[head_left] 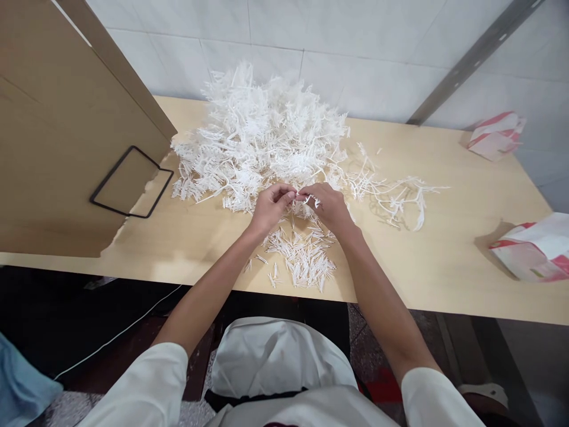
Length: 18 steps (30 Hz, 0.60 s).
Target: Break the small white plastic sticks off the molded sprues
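Both my hands are in front of me over the table, tips brought together between two heaps of white plastic-looking pieces. Right hand: fingers bent and narrow, holding a small white sprig, whose short prongs show below them. Left hand: thumb and index drawn narrow, tips meeting those of the right; whether they grip an end of the sprig is too small to tell.

Beyond my hands, toward the tiled wall, stands a large tangled heap of white branched pieces. Nearer to me, between my forearms, lies a low pile of short white sticks, with a few scattered at its left side. To the right of the large heap, loose stripped-looking strands lie spread on the tabletop.

Left side: brown board with a ragged lower edge; a black wire frame sits against it. Right side: two red-and-white packets, the farther packet near the wall, the nearer packet at the right edge of view.
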Each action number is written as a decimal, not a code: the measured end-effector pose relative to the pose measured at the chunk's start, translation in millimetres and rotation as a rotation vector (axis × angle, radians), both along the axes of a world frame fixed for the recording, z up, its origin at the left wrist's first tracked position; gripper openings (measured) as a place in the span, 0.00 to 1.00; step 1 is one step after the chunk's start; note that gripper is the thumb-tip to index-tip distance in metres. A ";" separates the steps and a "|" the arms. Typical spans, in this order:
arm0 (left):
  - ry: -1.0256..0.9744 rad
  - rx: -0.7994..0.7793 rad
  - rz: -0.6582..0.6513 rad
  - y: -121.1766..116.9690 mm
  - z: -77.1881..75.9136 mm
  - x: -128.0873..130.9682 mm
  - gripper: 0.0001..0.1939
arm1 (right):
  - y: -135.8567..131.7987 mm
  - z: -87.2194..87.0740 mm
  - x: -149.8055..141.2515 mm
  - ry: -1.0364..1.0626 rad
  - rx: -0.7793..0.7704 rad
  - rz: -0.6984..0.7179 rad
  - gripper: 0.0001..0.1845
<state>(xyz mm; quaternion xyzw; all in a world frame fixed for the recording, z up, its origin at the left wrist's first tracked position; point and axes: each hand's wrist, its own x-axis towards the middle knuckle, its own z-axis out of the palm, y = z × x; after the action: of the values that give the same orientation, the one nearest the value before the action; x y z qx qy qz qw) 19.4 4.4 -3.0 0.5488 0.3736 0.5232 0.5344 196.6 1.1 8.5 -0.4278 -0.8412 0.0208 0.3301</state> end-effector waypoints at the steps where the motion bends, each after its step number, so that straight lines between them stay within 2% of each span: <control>1: 0.085 0.086 0.028 -0.6 0.1 -0.3 0.09 | 0.1 0.9 -0.5 -0.025 -0.023 0.006 0.10; 4: 0.344 0.333 0.057 -3.9 1.4 -1.6 0.06 | -0.7 4.6 -2.6 -0.130 -0.071 0.021 0.09; 7: 0.490 0.453 0.041 -6.6 0.6 -2.3 0.06 | -2.4 7.8 -4.4 -0.249 -0.055 0.035 0.10; 12: 0.401 0.422 0.037 -9.1 -2.4 1.5 0.07 | -4.9 9.2 -8.2 -0.300 0.055 0.038 0.09; 18: 0.314 0.459 0.205 -17.9 4.4 8.8 0.13 | -7.3 7.4 -19.5 -0.240 0.339 0.012 0.13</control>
<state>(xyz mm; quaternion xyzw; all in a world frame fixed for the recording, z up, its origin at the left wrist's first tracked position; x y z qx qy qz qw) 28.2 -13.5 1.4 0.6889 0.3773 0.5538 0.2765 177.1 -6.2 15.8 -0.3607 -0.8684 -0.1702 0.2946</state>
